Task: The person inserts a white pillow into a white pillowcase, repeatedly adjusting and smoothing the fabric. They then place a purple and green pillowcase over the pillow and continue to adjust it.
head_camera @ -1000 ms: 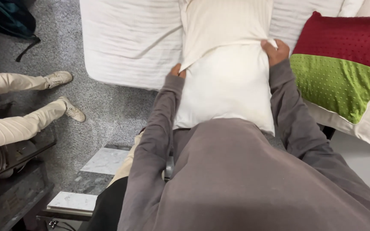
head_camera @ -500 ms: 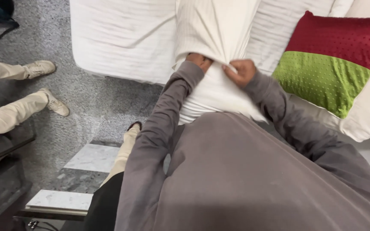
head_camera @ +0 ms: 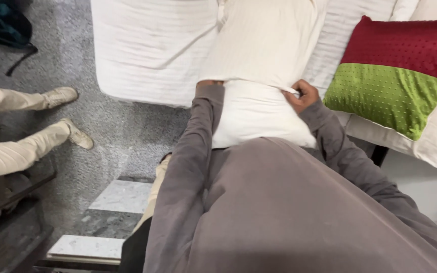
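I had the white pillow (head_camera: 259, 119) pressed against my chest at the middle of the view, with the cream ribbed pillowcase (head_camera: 264, 43) reaching from its top edge toward twelve o'clock over the white bed (head_camera: 153, 50); half a second before, the case had covered less of the pillow. My right hand (head_camera: 302, 96) had its fingers pinched shut on the case's hem at one o'clock, having moved outward from where it sat beside the other, while my left hand (head_camera: 209, 83) was tucked under the hem at eleven o'clock, so I could not tell its grip. The red-and-green cushion (head_camera: 390, 81) lay at two o'clock, and another person's legs in beige trousers (head_camera: 16, 126) stayed at nine o'clock on the grey carpet (head_camera: 122, 131).

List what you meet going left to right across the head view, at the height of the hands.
Another person's shoes → grey carpet → left hand, tucked into the pillowcase → white pillow → right hand gripping the pillowcase edge → red-and-green cushion.
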